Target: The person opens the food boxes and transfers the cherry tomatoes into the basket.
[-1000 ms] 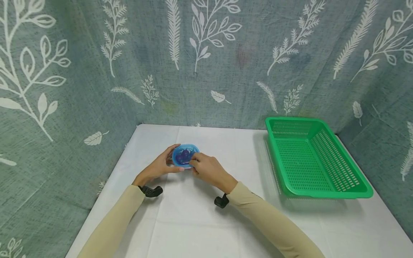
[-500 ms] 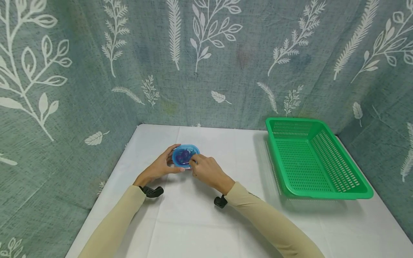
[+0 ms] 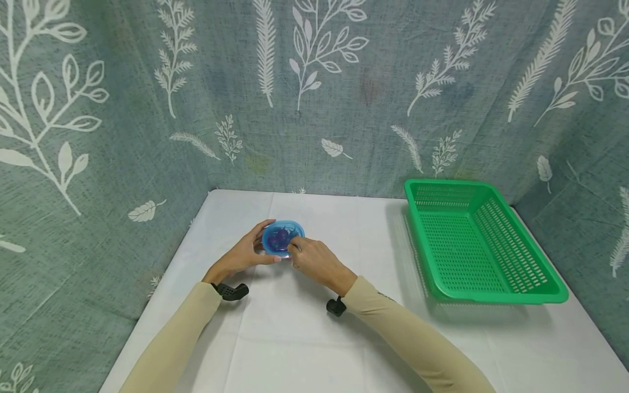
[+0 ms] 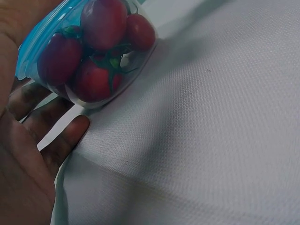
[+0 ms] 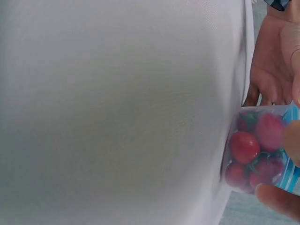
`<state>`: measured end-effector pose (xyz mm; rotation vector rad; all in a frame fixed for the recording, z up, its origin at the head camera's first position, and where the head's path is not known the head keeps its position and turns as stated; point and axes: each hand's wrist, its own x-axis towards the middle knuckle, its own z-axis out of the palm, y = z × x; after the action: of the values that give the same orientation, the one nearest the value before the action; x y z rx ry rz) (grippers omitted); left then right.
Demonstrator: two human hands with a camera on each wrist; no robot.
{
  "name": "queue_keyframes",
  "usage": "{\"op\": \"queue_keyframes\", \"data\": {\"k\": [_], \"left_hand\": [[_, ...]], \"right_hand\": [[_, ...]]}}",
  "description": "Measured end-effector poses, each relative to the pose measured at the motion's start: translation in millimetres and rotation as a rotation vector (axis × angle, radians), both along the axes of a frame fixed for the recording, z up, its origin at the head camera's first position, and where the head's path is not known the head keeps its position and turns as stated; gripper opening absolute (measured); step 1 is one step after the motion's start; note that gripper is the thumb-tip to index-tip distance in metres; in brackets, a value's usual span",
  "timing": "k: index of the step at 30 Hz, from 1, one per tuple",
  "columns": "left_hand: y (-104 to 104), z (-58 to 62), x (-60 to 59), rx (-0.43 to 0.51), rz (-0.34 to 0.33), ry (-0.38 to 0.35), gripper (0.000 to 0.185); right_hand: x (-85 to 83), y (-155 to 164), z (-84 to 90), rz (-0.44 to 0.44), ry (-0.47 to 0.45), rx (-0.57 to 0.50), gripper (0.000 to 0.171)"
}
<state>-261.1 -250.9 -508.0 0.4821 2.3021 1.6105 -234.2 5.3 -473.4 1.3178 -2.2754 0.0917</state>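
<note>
A clear plastic tub [image 4: 126,89] with a translucent blue lid [image 3: 283,222] stands on the white table. Several red tomatoes [image 4: 104,24] with green stems show through its wall in both wrist views. My left hand [image 3: 243,254] holds the tub from the left, thumb at the near side and fingers round the far side. At the tub's right near edge, my right hand [image 3: 318,262] has its fingers curled and pinches the rim of the lid. The right wrist view shows the tub at its right edge; the exact grip there is partly cut off.
A green plastic basket [image 3: 457,245] with slotted walls stands on the right of the table [image 3: 300,349]. Grey-green cloth [image 3: 363,142] with white leaf prints hangs behind and at both sides. Each wrist wears a black camera mount [image 3: 232,292].
My right hand has shifted very slightly toward me along the lid's rim. The left hand and the tub keep their place.
</note>
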Motion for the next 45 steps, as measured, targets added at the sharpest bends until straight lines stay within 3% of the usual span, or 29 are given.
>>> {"op": "queue_keyframes", "data": {"k": [8,15,22,32,40,45], "left_hand": [[0,1.0,2.4,-0.003,-0.009,0.016,0.108],[-2,2.5,0.6,0.004,-0.020,0.003,0.107],[-1,4.9,-2.3,-0.004,-0.011,-0.010,0.108],[-2,0.6,-1.8,0.024,-0.041,-0.017,0.109],[-2,-0.1,-2.5,0.020,-0.028,-0.014,0.110],[-2,-0.8,-2.7,0.025,-0.025,-0.021,0.112]], "right_hand": [[-0.6,-1,2.1,0.014,0.008,0.026,0.019],[-3.1,-1,10.5,0.029,-0.020,-0.013,0.020],[0.5,4,13.4,-0.005,0.005,0.071,0.019],[2.4,17,9.5,0.027,-0.258,-0.177,0.030],[1.3,30,1.6,0.000,-0.325,-0.348,0.027],[1.9,35,-0.4,-0.056,-0.445,-0.427,0.019]]}}
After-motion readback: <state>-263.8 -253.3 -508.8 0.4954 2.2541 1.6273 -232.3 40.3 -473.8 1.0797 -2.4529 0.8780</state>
